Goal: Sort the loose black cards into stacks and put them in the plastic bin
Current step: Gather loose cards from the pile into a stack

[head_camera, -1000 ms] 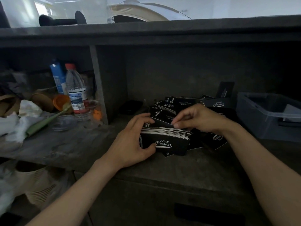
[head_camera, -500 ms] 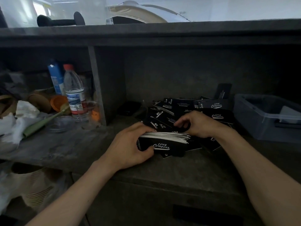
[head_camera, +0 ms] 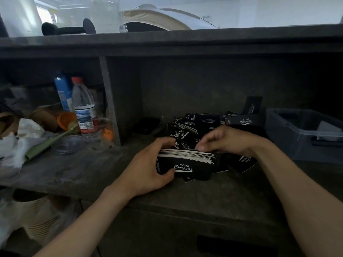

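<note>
Left hand (head_camera: 148,169) wraps the near-left end of the gathered stack (head_camera: 185,164), thumb pressed on the printed front face and fingers curled over the back, so it is closed firmly on the cards; the right hand (head_camera: 224,140) hovers at the stack's top edge with fingertips (head_camera: 201,147) pinched narrow, whether on a single card I cannot tell. That stack stands on edge on the shelf (head_camera: 185,193), just in front of the loose black cards (head_camera: 196,125) still heaped behind it; the plastic bin (head_camera: 289,134) sits to the right, well apart from the hands, its top open. These cards look thin, light and slick, stiff enough singly yet liable to slide against one another; I would judge the safest hold to be across both short ends, squeezing the block flat, since a grip on one end alone may let it fan out. Room is tight behind, where the shelf's back wall and the divider (head_camera: 109,101) close in; the front lip is open, and the path rightward to the bin appears clear.
</note>
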A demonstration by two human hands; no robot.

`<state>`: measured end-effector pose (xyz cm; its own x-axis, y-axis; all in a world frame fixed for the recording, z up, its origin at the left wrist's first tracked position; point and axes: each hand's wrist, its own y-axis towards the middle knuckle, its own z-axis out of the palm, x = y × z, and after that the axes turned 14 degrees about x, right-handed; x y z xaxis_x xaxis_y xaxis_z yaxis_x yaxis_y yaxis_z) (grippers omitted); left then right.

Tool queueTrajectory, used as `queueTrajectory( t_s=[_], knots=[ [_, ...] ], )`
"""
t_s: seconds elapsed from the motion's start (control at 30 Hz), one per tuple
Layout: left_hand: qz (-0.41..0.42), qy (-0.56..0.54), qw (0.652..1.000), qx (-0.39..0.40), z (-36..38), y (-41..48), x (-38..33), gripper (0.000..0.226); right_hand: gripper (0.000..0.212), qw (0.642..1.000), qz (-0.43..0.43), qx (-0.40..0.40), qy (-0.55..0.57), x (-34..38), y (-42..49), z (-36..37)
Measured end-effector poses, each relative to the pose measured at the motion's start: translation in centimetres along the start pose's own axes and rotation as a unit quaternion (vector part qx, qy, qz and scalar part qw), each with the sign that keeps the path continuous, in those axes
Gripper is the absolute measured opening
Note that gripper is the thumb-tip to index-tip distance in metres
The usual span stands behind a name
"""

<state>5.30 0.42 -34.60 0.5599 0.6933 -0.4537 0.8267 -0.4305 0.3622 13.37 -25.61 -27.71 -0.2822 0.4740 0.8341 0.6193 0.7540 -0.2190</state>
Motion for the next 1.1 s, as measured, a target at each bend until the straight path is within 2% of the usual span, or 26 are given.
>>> queueTrajectory(
  t_s=[0.07, 0.13, 0.2, 0.27, 0.3, 0.47, 0.53, 0.67, 0.7, 0.77, 0.87, 0.93, 1.0, 1.1],
  knots=[
    [-0.002, -0.001, 1.000, 0.003, -0.1, -0.1, -0.2, 0.071, 0.020, 1.000, -0.003, -0.020, 0.018, 0.0, 0.4, 0.0],
    [0.007, 0.011, 1.000, -0.004, 0.0, -0.2, -0.2, 0.060, 0.019, 0.993, -0.006, -0.113, -0.013, -0.7, 0.9, -0.5],
    [0.013, 0.015, 1.000, -0.010, 0.0, -0.2, -0.1, 0.053, 0.032, 0.963, 0.033, -0.210, -0.165, -1.9, 1.5, -1.1],
    [0.010, 0.023, 1.000, -0.011, 0.0, -0.1, -0.1, 0.052, 0.047, 0.927, 0.082, -0.211, -0.299, -2.7, 2.1, -1.1],
    [0.007, 0.030, 0.999, -0.010, 0.0, -0.2, -0.1, 0.052, 0.049, 0.919, 0.092, -0.204, -0.323, -2.9, 2.3, -1.0],
    [-0.002, 0.051, 0.999, -0.016, 0.0, -0.3, -0.3, 0.051, 0.043, 0.904, 0.093, -0.211, -0.359, -2.8, 2.5, -0.9],
    [-0.002, 0.049, 0.999, -0.015, 0.1, -0.2, -0.3, 0.051, 0.034, 0.901, 0.077, -0.243, -0.352, -2.4, 2.1, -0.9],
    [-0.002, 0.055, 0.998, -0.018, 0.1, -0.2, 0.0, 0.057, 0.016, 0.899, -0.037, -0.347, -0.263, -1.7, 1.4, -1.4],
    [0.001, 0.056, 0.998, -0.020, 0.1, -0.2, 0.0, 0.058, 0.014, 0.910, -0.078, -0.344, -0.218, -1.3, 1.2, -1.3],
    [-0.001, 0.052, 0.998, -0.021, 0.1, -0.2, 0.0, 0.056, 0.012, 0.944, -0.124, -0.279, -0.122, -0.3, 0.8, -1.0],
    [-0.005, 0.033, 0.999, -0.016, -0.1, -0.2, -0.2, 0.053, 0.016, 0.990, -0.079, -0.103, -0.051, 0.5, 0.3, -0.2],
    [-0.012, 0.015, 1.000, -0.015, -0.1, -0.1, -0.4, 0.053, 0.020, 0.998, -0.035, -0.017, -0.050, 0.4, 0.3, 0.1],
    [-0.036, 0.002, 0.999, -0.011, -0.1, 0.0, -0.6, 0.057, 0.019, 0.999, -0.029, 0.009, -0.023, 0.2, 0.6, 0.3],
    [-0.055, -0.004, 0.998, -0.007, -0.1, 0.0, -0.6, 0.064, 0.021, 0.995, -0.083, -0.049, 0.021, -0.5, 2.0, 0.2]
  ],
)
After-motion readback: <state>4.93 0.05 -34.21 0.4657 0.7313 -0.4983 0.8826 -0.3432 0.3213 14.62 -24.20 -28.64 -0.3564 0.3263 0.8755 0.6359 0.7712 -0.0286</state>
